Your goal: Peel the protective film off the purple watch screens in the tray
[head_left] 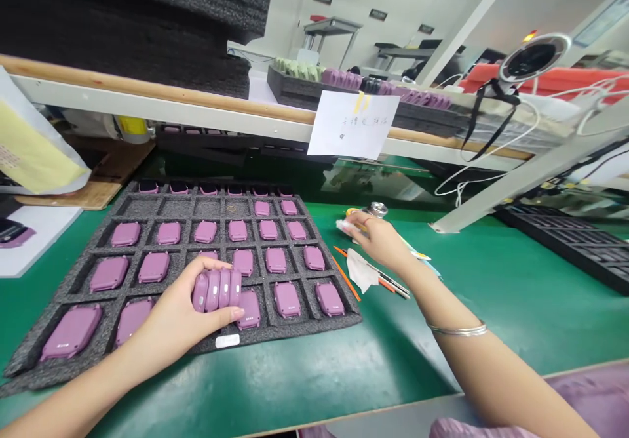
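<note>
My left hand (179,303) grips a row of several upright purple device cases (215,290) over a dark grey foam tray (147,207). Its fingertips are close to a purple case lying in a foam pocket (249,309). Several more purple cases (154,267) lie in the tray's pockets, and some pockets hold none. My right hand (378,239) pinches a small white cloth (345,227) beside a small metal-capped bottle (377,210). A crumpled white wipe (361,271) and orange-handled sticks (346,277) lie below that hand.
The green work mat (491,294) runs under everything. A shelf with a wooden edge (162,94) crosses above, bearing a paper note (352,124) and a foam tray of cases. A black tray (570,248) stands at right, and a ring-shaped lamp (533,58) hangs upper right.
</note>
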Demonstrator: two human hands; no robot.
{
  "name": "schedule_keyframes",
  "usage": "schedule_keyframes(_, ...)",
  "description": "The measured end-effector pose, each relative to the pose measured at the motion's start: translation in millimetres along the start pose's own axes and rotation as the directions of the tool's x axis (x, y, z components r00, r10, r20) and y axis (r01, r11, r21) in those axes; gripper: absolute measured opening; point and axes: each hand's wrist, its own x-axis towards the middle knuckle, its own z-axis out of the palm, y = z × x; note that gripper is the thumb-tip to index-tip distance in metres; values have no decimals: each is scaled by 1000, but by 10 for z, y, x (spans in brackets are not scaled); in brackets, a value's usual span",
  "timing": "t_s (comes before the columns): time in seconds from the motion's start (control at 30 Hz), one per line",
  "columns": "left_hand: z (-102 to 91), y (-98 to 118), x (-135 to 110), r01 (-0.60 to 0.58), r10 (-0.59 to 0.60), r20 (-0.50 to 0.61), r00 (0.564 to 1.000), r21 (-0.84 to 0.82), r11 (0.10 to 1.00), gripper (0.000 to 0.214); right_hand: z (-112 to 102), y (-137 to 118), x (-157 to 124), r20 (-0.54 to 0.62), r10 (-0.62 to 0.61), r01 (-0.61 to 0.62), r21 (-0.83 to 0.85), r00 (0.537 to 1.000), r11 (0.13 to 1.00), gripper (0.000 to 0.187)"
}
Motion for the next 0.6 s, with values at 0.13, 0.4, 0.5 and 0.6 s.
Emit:
schedule_keyframes(0.13, -18, -81, 46, 4, -6, 78, 997, 22, 1000, 56, -245, 151, 77, -191, 170, -182, -45, 967, 982, 29)
schedule_keyframes(0.4, 11, 37, -24, 18, -14, 73, 997, -56, 998, 51, -636, 159, 207, -55, 257, -263, -142, 965, 954, 25)
schedule_keyframes(0.5, 16, 83, -47, 38, -29, 96, 995, -86, 996, 52, -631, -47, 286, -53, 246, -251, -160, 968, 955, 23)
schedule_keyframes(0.6, 16, 79, -45, 44, -30, 106, 994, -132, 990, 54, -537, -444, 283, -62, 207, -212, -98, 976, 972, 20)
